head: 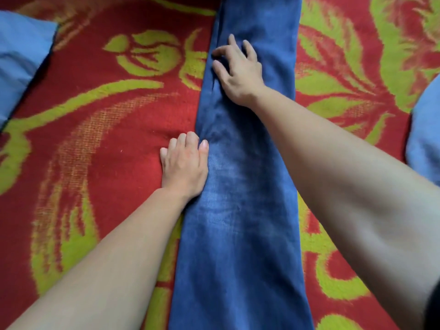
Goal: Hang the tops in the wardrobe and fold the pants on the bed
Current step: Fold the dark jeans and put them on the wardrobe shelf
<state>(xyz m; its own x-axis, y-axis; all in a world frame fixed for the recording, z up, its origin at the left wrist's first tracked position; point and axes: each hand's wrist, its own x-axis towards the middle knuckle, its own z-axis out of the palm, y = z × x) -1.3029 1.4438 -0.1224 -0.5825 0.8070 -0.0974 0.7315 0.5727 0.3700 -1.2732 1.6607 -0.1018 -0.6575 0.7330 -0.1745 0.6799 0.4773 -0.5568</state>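
A red blanket (95,144) with a yellow-green leaf and flower pattern is covering the bed and filling nearly the whole view. A pair of blue jeans (242,210) is lying on it as one long, narrow strip, running from the near edge straight away up the middle. The legs seem to be stacked one over the other, likely the first lengthwise fold. A pale blue cushion or cloth (21,58) is showing at the far left, and another blue piece (426,144) at the right edge; what they are is unclear.

Two bare forearms are reaching in from below. The right hand (238,70) is lying farther up the denim near its left edge, fingers spread and released, pressing the cloth flat, probably to even the seam. The left hand (184,163) is resting nearer, mostly on the blanket just beside the jeans, its thumb touching the denim edge. Its fingers are close together, gripping nothing, seemingly steadying that edge. No wardrobe or tops are appearing here.
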